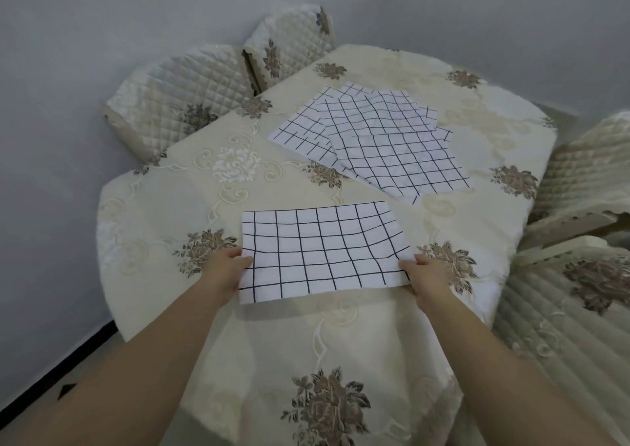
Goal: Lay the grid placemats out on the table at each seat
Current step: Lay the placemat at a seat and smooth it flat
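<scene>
Setting the first placemat (320, 251) at the near seat, I pinch its side edges with left hand (226, 270) and right hand (428, 275); next I judge: release, fetch from the pile (368, 139).

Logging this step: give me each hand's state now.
Left hand: grips the near placemat at its left edge.
Right hand: grips its right edge.
</scene>
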`<state>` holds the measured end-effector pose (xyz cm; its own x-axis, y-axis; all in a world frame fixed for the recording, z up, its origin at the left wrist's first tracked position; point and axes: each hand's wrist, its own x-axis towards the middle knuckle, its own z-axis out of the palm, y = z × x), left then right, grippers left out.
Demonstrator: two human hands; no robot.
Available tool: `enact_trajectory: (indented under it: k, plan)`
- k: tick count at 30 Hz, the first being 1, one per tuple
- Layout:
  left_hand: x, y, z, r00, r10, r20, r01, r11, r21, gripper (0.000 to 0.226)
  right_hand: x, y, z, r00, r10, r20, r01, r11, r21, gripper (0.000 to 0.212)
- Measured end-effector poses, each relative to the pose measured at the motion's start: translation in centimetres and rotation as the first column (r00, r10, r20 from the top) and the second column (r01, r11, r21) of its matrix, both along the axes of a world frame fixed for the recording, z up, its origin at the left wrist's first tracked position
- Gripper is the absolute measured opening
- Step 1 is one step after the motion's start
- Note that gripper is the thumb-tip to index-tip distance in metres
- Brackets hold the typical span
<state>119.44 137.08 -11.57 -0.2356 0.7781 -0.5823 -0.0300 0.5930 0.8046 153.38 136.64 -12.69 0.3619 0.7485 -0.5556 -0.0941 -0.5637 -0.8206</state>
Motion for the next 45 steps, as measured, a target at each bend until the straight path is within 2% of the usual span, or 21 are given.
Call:
enact_trajectory:
  k: [6, 9, 11, 18, 22, 25, 33, 41, 45]
  plan:
    - [-4.3, -1.5, 1.0, 0.986, 0.16, 0.052, -0.164, 0.984, 0.075, 0.023, -4.3, 3.3, 1.5, 0.995, 0.101, 0.018, -0.102, 0.992, 0.075, 0.01]
    - [-6.2, -1.1, 1.8, 0.974, 0.209, 0.084, -0.218, 0.969, 0.118, 0.026, -6.8, 5.3, 2.4, 0.995, 0.101, 0.02, -0.103, 0.989, 0.107, 0.018]
    - [-7.7, -0.5, 2.2, 0.968, 0.229, 0.099, -0.242, 0.96, 0.14, 0.026, -8.6, 6.7, 3.1, 0.994, 0.108, 0.022, -0.11, 0.985, 0.132, 0.01]
    - [-14.0, 4.8, 2.7, 0.969, 0.208, 0.135, -0.231, 0.955, 0.187, 0.017, -15.0, 13.5, 4.3, 0.988, 0.128, 0.087, -0.142, 0.975, 0.17, 0.012]
    - [-17.6, 8.8, 2.8, 0.976, 0.174, 0.132, -0.196, 0.965, 0.176, 0.026, -18.2, 17.9, 5.1, 0.987, 0.114, 0.117, -0.135, 0.972, 0.192, 0.006]
    - [-19.3, 11.4, 2.9, 0.97, 0.194, 0.147, -0.218, 0.962, 0.166, 0.035, -20.1, 20.8, 5.7, 0.986, 0.089, 0.138, -0.113, 0.977, 0.18, 0.021]
    - [-20.1, 16.7, 2.3, 0.953, 0.228, 0.202, -0.268, 0.942, 0.203, 0.024, -22.1, 28.2, 6.5, 0.974, 0.135, 0.184, -0.169, 0.968, 0.188, 0.015]
    - [-18.0, 20.3, -0.6, 0.927, 0.323, 0.189, -0.359, 0.911, 0.202, 0.029, -22.3, 37.7, 4.4, 0.957, 0.234, 0.171, -0.262, 0.951, 0.167, 0.033]
    - [-16.7, 21.9, -2.2, 0.904, 0.38, 0.198, -0.415, 0.891, 0.184, 0.032, -22.8, 41.4, 2.8, 0.928, 0.308, 0.21, -0.341, 0.928, 0.147, 0.021]
